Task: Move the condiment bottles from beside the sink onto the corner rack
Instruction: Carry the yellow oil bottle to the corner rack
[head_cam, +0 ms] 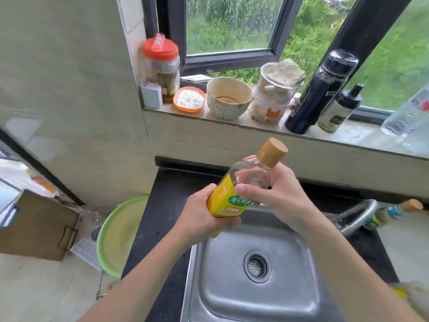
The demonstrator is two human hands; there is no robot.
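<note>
A clear condiment bottle (228, 198) with a yellow label and a tan cap is tilted in the air above the steel sink (232, 287). My left hand (199, 217) grips its lower, labelled end. My right hand (276, 194) wraps its clear neck just under the cap. A second bottle (392, 213) with a tan cap and a green and blue label lies beside the sink at the right, behind the faucet (357, 214). No corner rack shows in this view.
The window sill holds an orange-lidded jar (162, 68), a small orange dish (189, 99), a white bowl (228, 97), stacked plastic containers (275, 94), a dark flask (321, 91) and a small dark-capped bottle (340, 109). A green basin (116, 235) and a cardboard box (37, 226) sit at the lower left.
</note>
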